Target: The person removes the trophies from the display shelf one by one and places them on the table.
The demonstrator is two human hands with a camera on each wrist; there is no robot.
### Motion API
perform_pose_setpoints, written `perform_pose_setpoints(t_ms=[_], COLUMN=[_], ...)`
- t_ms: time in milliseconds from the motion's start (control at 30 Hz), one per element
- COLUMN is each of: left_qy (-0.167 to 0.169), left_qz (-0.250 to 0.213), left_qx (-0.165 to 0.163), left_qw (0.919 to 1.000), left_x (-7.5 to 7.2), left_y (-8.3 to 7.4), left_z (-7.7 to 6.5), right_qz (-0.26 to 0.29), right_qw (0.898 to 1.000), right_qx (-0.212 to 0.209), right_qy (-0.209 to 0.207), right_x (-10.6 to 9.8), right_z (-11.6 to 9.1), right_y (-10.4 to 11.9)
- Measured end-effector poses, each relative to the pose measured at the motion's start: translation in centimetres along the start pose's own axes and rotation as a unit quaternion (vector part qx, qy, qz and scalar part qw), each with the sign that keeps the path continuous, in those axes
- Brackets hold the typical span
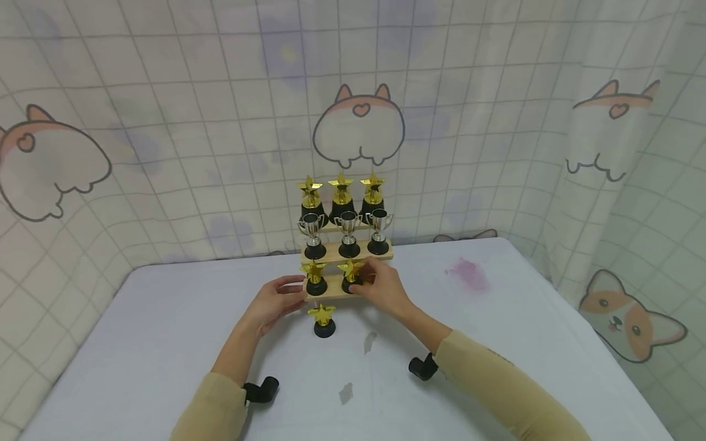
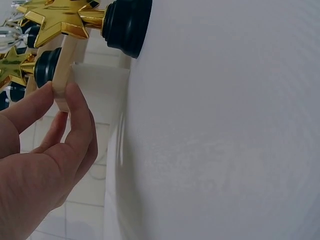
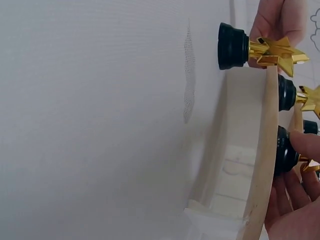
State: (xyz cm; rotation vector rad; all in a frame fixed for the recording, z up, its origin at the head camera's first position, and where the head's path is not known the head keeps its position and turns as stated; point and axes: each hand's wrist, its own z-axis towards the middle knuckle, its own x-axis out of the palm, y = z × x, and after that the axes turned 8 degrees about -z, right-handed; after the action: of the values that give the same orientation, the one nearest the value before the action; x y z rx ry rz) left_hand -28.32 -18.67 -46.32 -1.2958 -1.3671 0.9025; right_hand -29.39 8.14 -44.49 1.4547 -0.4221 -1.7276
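A tiered wooden rack [image 1: 333,286] stands toward the back of the table, bearing gold star trophies and silver cups. My left hand [image 1: 278,300] pinches the left end of its lowest board [image 2: 62,70], thumb above and fingers underneath. With my right hand [image 1: 383,286] I grip a small star trophy [image 1: 350,271] by its black base, on that same board. Another star trophy [image 1: 316,278] is upright at the board's left end. In front of the rack, a third one [image 1: 322,318] stands on the tabletop.
Silver cups [image 1: 348,229] fill the middle tier; larger star trophies [image 1: 342,193] line the top one. A white cloth covers the table [image 1: 182,343], with grey patches [image 1: 345,393] near the front and a pink stain [image 1: 469,274] at right. Behind hangs a checked curtain [image 1: 220,122].
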Motion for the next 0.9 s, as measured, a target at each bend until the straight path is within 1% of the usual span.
perform_pose_setpoints(t_ms=[167, 333, 433, 567, 667, 800, 900], left_qy=[0.005, -0.007, -0.013, -0.015, -0.017, -0.024, -0.030], left_qz=[-0.003, -0.003, -0.004, -0.009, -0.016, -0.019, -0.014], left_qx=[0.000, -0.005, -0.004, -0.001, -0.005, -0.013, -0.009], left_qw=[1.0000, 1.0000, 0.9999, 0.9999, 0.9997, 0.9994, 0.9994], left_x=[0.2, 0.1, 0.1, 0.3, 0.5, 0.5, 0.4], left_y=[-0.1, 0.0, 0.0, -0.2, 0.0, 0.3, 0.3], left_z=[0.0, 0.1, 0.1, 0.3, 0.3, 0.2, 0.1], right_qz=[0.008, 0.058, 0.077, 0.068, 0.061, 0.060, 0.061], right_qw=[1.000, 0.998, 0.997, 0.997, 0.998, 0.997, 0.996], right_qx=[0.003, -0.002, 0.010, 0.021, 0.013, 0.003, -0.006], right_qy=[-0.004, 0.005, 0.020, 0.029, 0.031, 0.049, 0.060], right_x=[-0.3, -0.6, -0.8, -1.0, -0.9, -0.3, 0.1], right_z=[-0.2, -0.8, -1.4, -2.1, -2.8, -3.9, -4.5], right_y=[0.1, 0.4, 0.6, 0.7, 0.4, -0.2, -0.5])
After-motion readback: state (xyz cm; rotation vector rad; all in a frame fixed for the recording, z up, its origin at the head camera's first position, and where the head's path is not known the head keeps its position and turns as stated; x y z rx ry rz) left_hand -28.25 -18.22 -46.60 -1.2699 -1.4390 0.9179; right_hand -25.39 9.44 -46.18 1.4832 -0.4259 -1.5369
